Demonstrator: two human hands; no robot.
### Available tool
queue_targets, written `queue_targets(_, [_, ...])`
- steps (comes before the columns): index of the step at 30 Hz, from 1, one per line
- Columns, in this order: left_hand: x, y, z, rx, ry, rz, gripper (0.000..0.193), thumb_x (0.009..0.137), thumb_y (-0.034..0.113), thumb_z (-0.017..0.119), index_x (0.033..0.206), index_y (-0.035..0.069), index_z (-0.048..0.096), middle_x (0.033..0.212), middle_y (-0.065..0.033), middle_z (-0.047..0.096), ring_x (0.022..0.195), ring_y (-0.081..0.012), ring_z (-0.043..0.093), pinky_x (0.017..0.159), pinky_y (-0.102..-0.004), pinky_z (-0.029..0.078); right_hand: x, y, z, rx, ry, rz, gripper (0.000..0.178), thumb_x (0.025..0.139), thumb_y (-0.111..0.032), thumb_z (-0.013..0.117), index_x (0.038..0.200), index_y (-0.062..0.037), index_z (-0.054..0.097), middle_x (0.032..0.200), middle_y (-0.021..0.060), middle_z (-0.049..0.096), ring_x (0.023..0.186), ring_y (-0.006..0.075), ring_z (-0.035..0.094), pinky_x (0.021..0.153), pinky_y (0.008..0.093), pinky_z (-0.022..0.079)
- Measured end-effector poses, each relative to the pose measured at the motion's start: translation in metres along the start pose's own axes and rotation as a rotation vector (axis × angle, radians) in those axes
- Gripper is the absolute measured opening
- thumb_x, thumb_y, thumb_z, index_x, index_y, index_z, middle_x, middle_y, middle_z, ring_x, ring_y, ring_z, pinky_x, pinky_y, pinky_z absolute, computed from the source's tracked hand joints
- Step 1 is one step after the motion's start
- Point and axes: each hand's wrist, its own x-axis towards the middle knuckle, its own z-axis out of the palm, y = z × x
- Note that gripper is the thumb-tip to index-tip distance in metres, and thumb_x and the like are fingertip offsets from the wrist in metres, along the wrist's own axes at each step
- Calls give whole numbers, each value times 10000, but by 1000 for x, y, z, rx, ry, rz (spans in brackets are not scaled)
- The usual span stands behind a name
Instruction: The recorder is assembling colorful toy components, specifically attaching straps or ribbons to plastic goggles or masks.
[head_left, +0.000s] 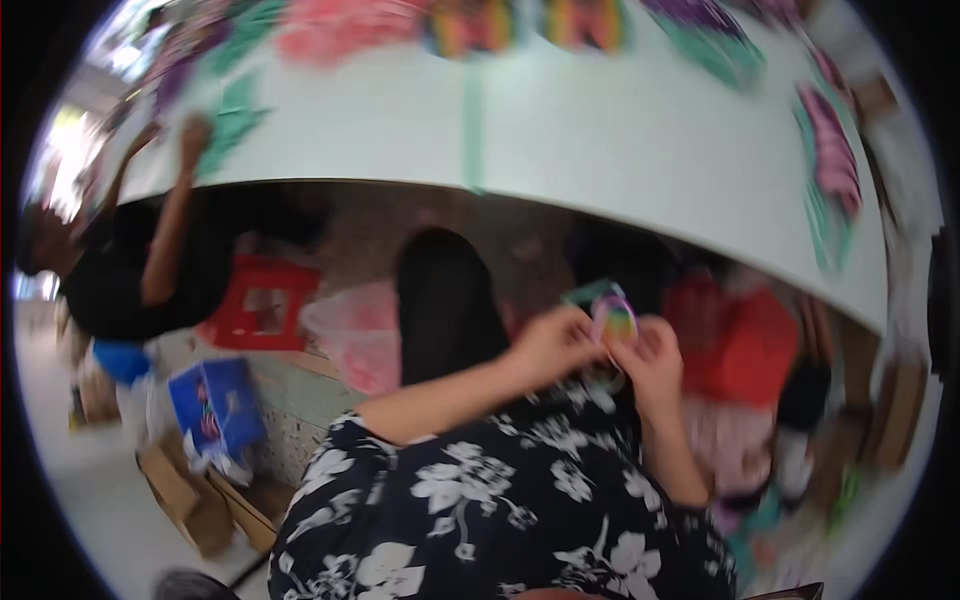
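Above my lap, both hands meet at a small rainbow-coloured piece with a purple rim. My right hand is closed, thumb and fingers gripping its lower edge. The fingers of my left hand are pinched together at its left edge. Just beyond them a green strip sticks out; whether it is joined to the piece is too blurred to tell. What kind of thing the piece is does not show clearly.
A white table curves ahead, bearing pink bundles, rainbow pieces, and a purple-and-green bundle. Another person sits at left. Red stools, a blue box and cardboard stand below.
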Motion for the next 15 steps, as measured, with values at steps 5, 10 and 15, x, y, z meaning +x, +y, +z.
queue_targets(5, [3,-8,15,168,40,-18,214,863,134,782,937,28,612,791,19,606,707,-46,547,646,-226,475,-11,7,-10,127,24,37,394,827,35,759,1108,-7,486,1013,83,629,928,122,645,817,252,552])
queue_targets(10, [-1,-6,26,393,97,122,228,853,124,780,884,26,577,750,-14,581,654,-91,539,601,-259,456,-18,13,-9,139,63,30,365,834,36,750,1082,-1,485,979,72,632,870,99,641,767,229,557])
queue_targets(15, [-1,-3,33,551,129,278,229,825,97,780,864,7,573,741,-91,566,632,-196,570,584,-314,474,-21,18,-10,107,101,-4,350,849,29,738,1087,0,483,956,63,619,845,93,634,749,225,550])
